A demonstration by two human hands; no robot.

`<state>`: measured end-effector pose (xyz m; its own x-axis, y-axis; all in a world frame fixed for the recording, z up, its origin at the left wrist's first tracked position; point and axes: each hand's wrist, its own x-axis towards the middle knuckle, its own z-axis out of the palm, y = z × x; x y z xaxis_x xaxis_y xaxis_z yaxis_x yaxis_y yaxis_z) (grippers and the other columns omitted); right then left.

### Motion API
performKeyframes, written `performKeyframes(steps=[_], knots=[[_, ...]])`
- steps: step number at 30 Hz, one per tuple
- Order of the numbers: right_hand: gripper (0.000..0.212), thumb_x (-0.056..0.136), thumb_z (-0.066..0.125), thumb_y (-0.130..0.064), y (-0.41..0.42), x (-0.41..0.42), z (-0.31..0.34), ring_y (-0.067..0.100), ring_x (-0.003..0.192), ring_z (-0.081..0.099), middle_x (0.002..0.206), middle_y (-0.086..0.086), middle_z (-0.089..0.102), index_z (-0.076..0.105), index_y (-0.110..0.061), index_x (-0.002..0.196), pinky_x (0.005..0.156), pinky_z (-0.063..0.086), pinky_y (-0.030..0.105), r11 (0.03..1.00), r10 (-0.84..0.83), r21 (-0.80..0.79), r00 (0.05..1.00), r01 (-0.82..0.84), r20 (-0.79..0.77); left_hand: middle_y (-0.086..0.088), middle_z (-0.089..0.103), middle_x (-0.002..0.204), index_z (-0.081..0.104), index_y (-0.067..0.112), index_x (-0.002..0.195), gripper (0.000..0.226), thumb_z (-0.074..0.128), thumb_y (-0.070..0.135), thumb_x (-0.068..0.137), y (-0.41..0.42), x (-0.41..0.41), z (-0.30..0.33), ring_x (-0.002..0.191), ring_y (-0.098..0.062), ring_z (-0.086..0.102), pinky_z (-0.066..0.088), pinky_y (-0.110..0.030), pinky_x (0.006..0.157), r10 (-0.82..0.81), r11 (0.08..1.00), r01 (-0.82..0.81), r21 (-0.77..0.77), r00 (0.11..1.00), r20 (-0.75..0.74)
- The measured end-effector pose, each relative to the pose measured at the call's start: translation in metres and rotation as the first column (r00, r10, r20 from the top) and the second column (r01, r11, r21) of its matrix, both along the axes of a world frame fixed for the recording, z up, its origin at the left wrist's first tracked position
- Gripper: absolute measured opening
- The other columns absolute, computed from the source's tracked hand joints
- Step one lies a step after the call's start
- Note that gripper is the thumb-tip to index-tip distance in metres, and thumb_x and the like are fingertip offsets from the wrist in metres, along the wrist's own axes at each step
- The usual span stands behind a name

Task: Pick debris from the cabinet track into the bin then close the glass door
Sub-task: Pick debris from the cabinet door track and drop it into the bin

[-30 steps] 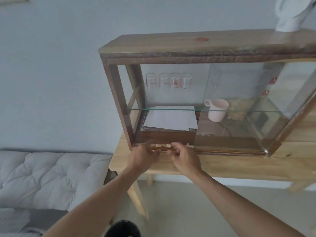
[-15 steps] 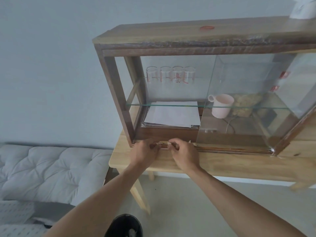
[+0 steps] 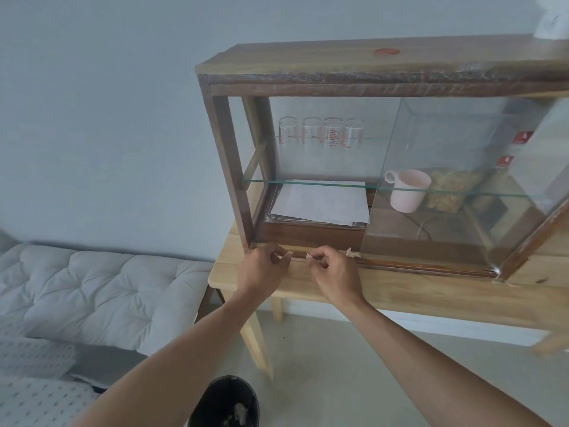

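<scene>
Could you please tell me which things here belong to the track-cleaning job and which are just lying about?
Job:
left hand
right hand
debris in the cabinet track
glass door
black bin

Lying about:
pink mug
papers
measuring glasses
white cushion

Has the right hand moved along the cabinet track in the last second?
No. The right hand stays at the track, just left of the glass door's edge.
</scene>
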<state>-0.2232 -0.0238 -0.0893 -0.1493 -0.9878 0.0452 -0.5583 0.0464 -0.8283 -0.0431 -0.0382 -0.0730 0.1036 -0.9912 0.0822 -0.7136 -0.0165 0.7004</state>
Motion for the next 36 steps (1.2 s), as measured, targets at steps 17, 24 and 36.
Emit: performKeyframes(steps=[17, 24, 36], knots=[[0.014, 0.099, 0.069, -0.041, 0.091, 0.097, -0.024, 0.020, 0.075, 0.073, 0.076, -0.004, 0.076, 0.075, -0.028, 0.102, 0.073, 0.058, 0.039, 0.973, 0.210, 0.096, 0.978, -0.208, -0.005, 0.017, 0.075, 0.068, 0.076, 0.035, 0.092, 0.016, 0.071, 0.051, 0.093, 0.122, 0.110, -0.045, 0.065, 0.001, 0.068, 0.054, -0.028, 0.062, 0.153, 0.981, -0.145, 0.132, 0.987, -0.050], [0.012, 0.098, 0.069, -0.039, 0.120, 0.159, -0.049, 0.018, 0.075, 0.072, 0.070, -0.005, 0.074, 0.076, -0.029, 0.098, 0.076, 0.060, 0.041, 0.936, 0.325, 0.158, 0.945, -0.315, -0.042, 0.013, 0.075, 0.075, 0.074, 0.038, 0.087, 0.013, 0.072, 0.050, 0.092, 0.179, 0.169, -0.072, 0.078, -0.009, 0.069, 0.049, -0.028, 0.065, 0.287, 0.945, -0.273, 0.182, 0.956, -0.058], [0.011, 0.097, 0.068, -0.043, 0.140, 0.232, -0.186, 0.007, 0.068, 0.070, 0.063, -0.017, 0.073, 0.073, -0.034, 0.094, 0.075, 0.060, 0.038, 0.835, 0.491, 0.328, 0.867, -0.442, -0.083, 0.017, 0.074, 0.083, 0.077, 0.035, 0.093, 0.017, 0.069, 0.050, 0.092, 0.233, 0.226, -0.222, 0.086, -0.015, 0.072, 0.062, -0.038, 0.082, 0.461, 0.815, -0.417, 0.403, 0.887, -0.013]])
